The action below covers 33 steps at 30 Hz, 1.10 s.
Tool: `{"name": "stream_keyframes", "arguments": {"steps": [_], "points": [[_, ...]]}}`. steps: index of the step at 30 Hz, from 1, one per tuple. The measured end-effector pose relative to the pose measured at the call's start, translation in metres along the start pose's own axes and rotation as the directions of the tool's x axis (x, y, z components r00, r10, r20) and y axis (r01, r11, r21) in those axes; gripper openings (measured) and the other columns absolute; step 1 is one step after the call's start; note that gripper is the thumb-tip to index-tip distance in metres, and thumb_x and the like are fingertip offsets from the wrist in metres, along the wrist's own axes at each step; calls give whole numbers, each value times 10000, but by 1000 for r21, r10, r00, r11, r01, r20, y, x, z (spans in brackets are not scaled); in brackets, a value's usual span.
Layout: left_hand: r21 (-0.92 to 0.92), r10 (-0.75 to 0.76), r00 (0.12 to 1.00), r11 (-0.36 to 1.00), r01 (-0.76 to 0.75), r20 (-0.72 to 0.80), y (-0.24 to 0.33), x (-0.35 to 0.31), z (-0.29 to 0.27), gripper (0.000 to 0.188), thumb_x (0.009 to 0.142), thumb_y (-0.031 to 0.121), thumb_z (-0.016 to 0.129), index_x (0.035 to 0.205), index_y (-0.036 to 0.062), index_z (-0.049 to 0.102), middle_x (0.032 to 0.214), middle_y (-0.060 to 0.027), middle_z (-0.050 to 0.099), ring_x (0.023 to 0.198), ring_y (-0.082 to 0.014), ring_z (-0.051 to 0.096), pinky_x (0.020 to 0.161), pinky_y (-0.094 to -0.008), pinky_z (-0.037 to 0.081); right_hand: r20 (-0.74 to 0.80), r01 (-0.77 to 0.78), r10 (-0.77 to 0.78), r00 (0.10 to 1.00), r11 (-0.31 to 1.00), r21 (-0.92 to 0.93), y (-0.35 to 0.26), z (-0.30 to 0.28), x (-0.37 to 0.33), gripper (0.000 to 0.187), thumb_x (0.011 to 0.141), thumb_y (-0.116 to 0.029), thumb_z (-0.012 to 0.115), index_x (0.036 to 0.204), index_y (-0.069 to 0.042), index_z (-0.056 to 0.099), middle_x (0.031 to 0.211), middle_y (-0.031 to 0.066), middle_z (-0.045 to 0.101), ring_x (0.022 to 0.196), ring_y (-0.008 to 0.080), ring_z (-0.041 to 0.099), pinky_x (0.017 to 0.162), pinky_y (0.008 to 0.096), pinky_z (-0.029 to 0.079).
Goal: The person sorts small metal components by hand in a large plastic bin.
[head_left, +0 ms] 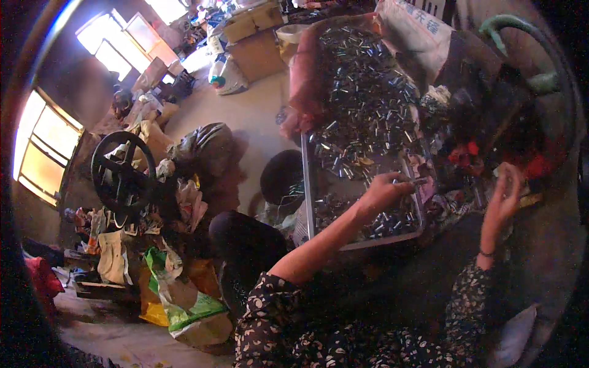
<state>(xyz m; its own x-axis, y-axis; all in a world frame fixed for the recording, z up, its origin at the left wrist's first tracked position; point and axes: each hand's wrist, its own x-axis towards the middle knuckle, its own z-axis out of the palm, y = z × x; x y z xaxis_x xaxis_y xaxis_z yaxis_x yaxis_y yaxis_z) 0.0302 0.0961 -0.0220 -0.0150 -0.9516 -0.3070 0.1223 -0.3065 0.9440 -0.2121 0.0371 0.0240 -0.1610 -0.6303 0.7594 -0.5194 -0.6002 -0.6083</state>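
Observation:
A long tray with a pale metal rim (308, 202) lies in front of me, spread with many small shiny metal cylinders (368, 132). Over its near right part is my left hand (391, 189), the fingers pinched on a small metal cylinder (418, 181). My right hand (505, 195) is raised to the right of the tray, beside a dark machine-like form with red parts (466, 154). Its fingers point up and are drawn together; whatever they may hold is too small to make out.
A green curved bar (518, 21) arches at the far right. Pinkish-red sheeting (305, 80) drapes the tray's far left side. A black handwheel (123, 172), a green-and-white bag (184, 306) and a dark round container (283, 178) stand to the left. Cardboard boxes (257, 52) are stacked behind.

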Motion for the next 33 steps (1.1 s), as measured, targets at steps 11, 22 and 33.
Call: {"name": "stream_keyframes", "arguments": {"steps": [11,22,33], "points": [[-4,-61,996,998,61,68,24,12,21,209,739,113,590,909,-9,590,733,-62,600,587,-115,544,515,-226,429,-440,183,-338,832,915,-359,10,-66,109,495,738,-186,656,1100,55,420,1053,172,485,994,232,458,890,330,354],[35,-57,998,998,57,7,43,55,21,221,817,195,488,910,29,600,753,-16,587,659,-102,533,573,-222,411,-383,9,-183,905,911,-413,55,-84,151,663,667,-378,682,1101,74,466,1099,181,521,1015,252,504,878,319,369],[-210,-159,987,966,152,-18,10,111,21,206,766,192,554,850,9,598,677,-55,578,559,-161,536,518,-273,438,-72,57,-117,991,824,-563,49,-104,213,618,685,-416,650,1073,39,497,1057,170,545,967,270,528,848,317,385]]}}
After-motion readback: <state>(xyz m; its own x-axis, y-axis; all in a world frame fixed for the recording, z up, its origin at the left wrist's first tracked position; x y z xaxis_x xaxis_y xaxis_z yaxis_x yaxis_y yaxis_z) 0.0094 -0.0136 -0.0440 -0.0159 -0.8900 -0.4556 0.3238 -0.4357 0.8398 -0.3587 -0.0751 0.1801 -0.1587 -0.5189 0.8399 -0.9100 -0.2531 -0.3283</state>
